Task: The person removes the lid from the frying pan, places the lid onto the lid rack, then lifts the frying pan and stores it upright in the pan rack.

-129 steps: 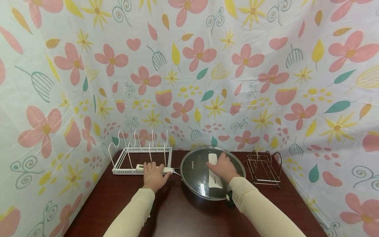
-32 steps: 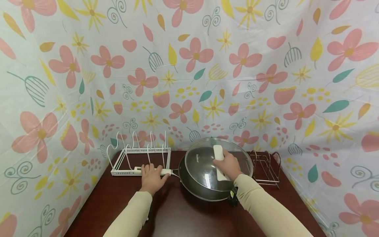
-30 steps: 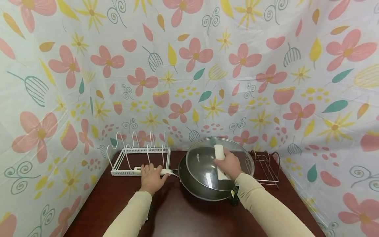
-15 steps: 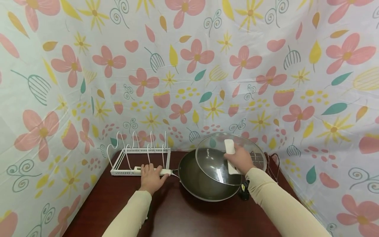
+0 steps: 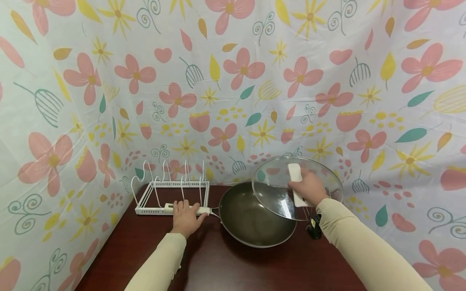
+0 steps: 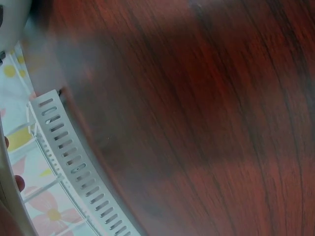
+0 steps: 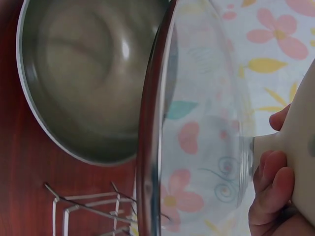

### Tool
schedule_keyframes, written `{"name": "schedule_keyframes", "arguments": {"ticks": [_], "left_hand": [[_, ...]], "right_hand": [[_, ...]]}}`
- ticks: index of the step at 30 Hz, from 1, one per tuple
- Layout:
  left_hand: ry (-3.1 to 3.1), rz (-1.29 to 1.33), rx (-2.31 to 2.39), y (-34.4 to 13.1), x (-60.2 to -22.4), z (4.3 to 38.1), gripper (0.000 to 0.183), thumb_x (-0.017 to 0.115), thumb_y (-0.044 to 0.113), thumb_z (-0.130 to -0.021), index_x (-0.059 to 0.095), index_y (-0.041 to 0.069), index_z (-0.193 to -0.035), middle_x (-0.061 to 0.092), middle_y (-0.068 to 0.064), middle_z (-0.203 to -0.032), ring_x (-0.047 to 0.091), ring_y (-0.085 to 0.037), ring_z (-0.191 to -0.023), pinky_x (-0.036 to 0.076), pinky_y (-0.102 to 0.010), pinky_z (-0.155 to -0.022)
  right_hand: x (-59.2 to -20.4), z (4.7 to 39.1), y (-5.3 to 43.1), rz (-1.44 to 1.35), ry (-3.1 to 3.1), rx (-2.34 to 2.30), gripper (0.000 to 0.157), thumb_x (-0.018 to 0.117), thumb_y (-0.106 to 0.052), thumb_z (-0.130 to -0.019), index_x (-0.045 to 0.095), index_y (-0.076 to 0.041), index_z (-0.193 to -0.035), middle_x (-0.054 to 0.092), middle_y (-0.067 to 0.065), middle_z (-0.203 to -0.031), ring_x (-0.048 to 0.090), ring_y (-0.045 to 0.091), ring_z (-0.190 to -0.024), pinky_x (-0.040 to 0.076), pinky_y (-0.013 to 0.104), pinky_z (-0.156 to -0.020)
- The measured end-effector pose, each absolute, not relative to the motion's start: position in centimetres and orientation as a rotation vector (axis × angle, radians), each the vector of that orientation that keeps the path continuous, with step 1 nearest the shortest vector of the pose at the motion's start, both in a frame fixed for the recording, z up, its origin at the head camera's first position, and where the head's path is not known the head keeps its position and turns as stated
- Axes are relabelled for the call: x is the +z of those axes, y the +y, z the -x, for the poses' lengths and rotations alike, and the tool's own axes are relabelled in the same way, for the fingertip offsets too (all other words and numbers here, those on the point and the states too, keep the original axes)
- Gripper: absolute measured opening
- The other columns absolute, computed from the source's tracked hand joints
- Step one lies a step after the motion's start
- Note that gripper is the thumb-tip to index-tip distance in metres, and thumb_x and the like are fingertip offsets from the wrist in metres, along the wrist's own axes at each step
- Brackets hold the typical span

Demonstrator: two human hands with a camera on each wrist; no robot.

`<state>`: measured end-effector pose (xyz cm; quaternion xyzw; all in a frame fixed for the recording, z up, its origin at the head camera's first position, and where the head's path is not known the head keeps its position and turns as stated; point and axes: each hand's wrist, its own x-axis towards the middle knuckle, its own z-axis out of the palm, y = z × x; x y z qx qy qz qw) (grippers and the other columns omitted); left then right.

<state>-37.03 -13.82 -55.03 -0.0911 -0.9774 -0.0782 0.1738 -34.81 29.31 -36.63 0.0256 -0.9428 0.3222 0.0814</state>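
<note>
Our left hand grips the pan handle with curled fingers, likely for stability; our right hand clamps the lid handle, suspending the lid beneath its fingers.

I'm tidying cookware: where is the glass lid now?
Right of centre in the head view, the right hand holds the glass lid by its white handle, its left part overlapping the pan.

Metal rack mostly hidden behind lid, head vw; pan cut off @ top, R wrist vw
</note>
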Motion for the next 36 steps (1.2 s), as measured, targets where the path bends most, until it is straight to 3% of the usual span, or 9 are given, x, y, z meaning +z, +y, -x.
{"name": "schedule_keyframes", "arguments": {"ticks": [10,17,25,29,36], "left_hand": [[-2.746,0.283,-0.193,-14.3,-55.0,37.2,0.052,0.058,0.064,-0.094,0.065,0.021,-0.122,0.051,-0.019,-0.112,0.044,-0.043,-0.118,0.017,-0.064,-0.115],[-2.736,0.278,-0.2,-13.9,-54.7,36.8,0.049,0.062,0.061,-0.093,0.065,0.019,-0.12,0.052,-0.019,-0.109,0.046,-0.043,-0.117,0.018,-0.065,-0.115],[-2.749,0.283,-0.208,-13.8,-54.7,36.6,0.05,0.061,0.061,-0.094,0.065,0.018,-0.121,0.053,-0.02,-0.11,0.046,-0.043,-0.117,0.018,-0.065,-0.115],[-2.755,0.282,-0.192,-13.8,-54.7,36.5,0.05,0.061,0.06,-0.094,0.065,0.019,-0.121,0.053,-0.02,-0.11,0.046,-0.043,-0.117,0.018,-0.065,-0.115],[-2.742,0.28,-0.195,-13.9,-54.8,36.7,0.05,0.06,0.06,-0.094,0.065,0.019,-0.121,0.052,-0.02,-0.111,0.045,-0.043,-0.117,0.018,-0.065,-0.115]], "right_hand": [[-33.3,34.2,30.9,-0.124,-2.814,0.903,0.062,0.067,-0.025,-0.093,0.044,0.009,-0.14,0.064,0.028,-0.105,0.064,0.024,-0.069,0.055,0.035,-0.058],[-32.0,34.2,33.6,-0.119,-2.819,0.783,0.064,0.068,-0.029,-0.092,0.044,0.009,-0.138,0.065,0.026,-0.099,0.064,0.023,-0.064,0.054,0.036,-0.056],[-30.4,33.6,36.4,-0.098,-2.813,0.587,0.055,0.07,-0.031,-0.09,0.051,0.011,-0.12,0.065,0.021,-0.085,0.061,0.026,-0.063,0.05,0.036,-0.054],[-29.4,33.3,37.4,-0.097,-2.826,0.542,0.056,0.069,-0.033,-0.09,0.049,0.009,-0.121,0.065,0.017,-0.082,0.06,0.026,-0.064,0.046,0.036,-0.055],[-28.0,33.0,38.7,-0.091,-2.8,0.421,0.06,0.068,-0.034,-0.091,0.049,0.012,-0.125,0.067,0.017,-0.077,0.06,0.029,-0.059,0.05,0.049,-0.062]]}}
